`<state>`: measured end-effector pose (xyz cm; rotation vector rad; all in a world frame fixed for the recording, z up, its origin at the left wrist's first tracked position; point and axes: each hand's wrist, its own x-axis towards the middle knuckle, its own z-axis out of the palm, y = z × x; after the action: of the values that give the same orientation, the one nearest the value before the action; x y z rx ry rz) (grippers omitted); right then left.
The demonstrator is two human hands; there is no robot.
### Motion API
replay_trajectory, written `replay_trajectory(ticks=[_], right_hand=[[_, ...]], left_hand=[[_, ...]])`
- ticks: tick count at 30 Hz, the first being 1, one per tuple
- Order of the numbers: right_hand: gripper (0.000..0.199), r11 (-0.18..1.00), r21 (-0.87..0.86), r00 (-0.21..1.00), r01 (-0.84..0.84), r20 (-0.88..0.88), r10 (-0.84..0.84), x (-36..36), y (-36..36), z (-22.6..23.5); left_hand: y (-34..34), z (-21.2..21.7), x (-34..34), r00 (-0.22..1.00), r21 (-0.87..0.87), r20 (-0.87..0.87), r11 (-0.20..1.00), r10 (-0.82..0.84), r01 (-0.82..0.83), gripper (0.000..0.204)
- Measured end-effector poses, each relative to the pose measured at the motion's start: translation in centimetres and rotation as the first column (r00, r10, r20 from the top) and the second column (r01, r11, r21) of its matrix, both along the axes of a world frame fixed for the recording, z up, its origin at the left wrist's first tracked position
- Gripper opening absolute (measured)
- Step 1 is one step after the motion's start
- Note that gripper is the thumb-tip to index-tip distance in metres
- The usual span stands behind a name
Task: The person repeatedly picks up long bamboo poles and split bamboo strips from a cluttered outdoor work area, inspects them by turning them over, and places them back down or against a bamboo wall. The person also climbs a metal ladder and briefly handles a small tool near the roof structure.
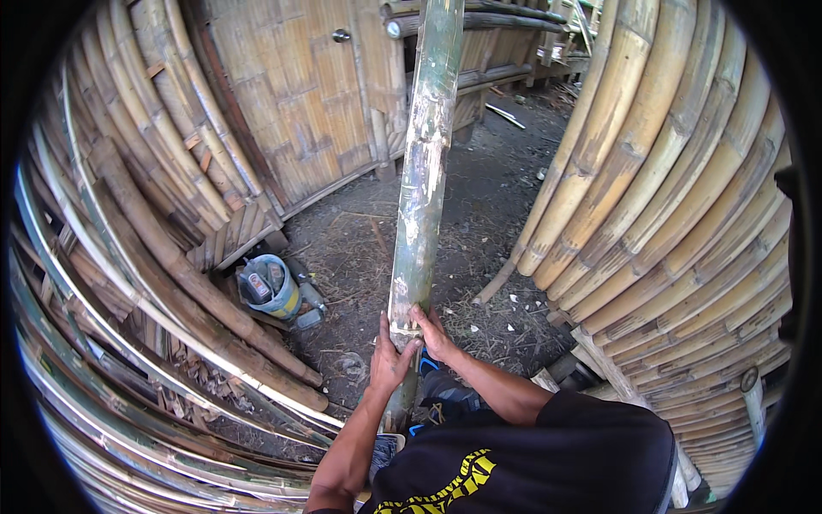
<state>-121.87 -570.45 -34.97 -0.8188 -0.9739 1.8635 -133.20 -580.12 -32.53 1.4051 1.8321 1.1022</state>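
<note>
I see a tall green bamboo pole (421,171) standing nearly upright in the middle of the view, its foot on the dirt ground (479,197) close to my feet and its top running out past the upper edge. Its skin is mottled, green with pale scraped patches. My left hand (390,358) wraps the pole low down, fingers curled round its left side, so that grip is clamped on the bamboo. My right hand (432,332) sits just above and beside it on the pole's right side, fingers pressed around the stem near a node ring; that grip is also closed on the pole. The two hands are touching or nearly so, I cannot tell which.

To my left, a stack of long bamboo poles (163,257) leans diagonally, with thin split strips curving below them. To my right, a second bundle of pale yellow bamboo poles (676,214) stands leaning, well apart from the green one. Behind, a woven bamboo wall (291,94) has a small round knob on it. On the ground left of the pole, near the base of the leaning stack, sits a grey-and-yellow container (272,287) with some tools or bottles inside; I cannot make out which. Dry shavings lie scattered on the soil around the pole's foot
</note>
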Motion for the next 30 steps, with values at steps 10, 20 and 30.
replay_trajectory(ticks=[10,20,30], right_hand=[[0.077,0.935,-0.126,0.943,0.332,0.057,-0.328,4.7,19.0,-1.8],[0.075,0.886,-0.045,0.886,0.462,-0.025,-0.464,6.7,49.2,-1.2],[0.06,0.878,-0.244,0.854,0.412,-0.232,-0.465,10.5,71.2,-4.6]], left_hand=[[23.5,-6.2,4.0,0.924,0.106,0.292,0.968,-0.249,0.227,0.101],[53.9,-3.1,7.0,0.971,0.12,0.115,0.973,-0.211,0.197,0.101],[78.4,-4.0,8.6,0.811,-0.107,-0.309,0.866,-0.496,0.489,0.103]])
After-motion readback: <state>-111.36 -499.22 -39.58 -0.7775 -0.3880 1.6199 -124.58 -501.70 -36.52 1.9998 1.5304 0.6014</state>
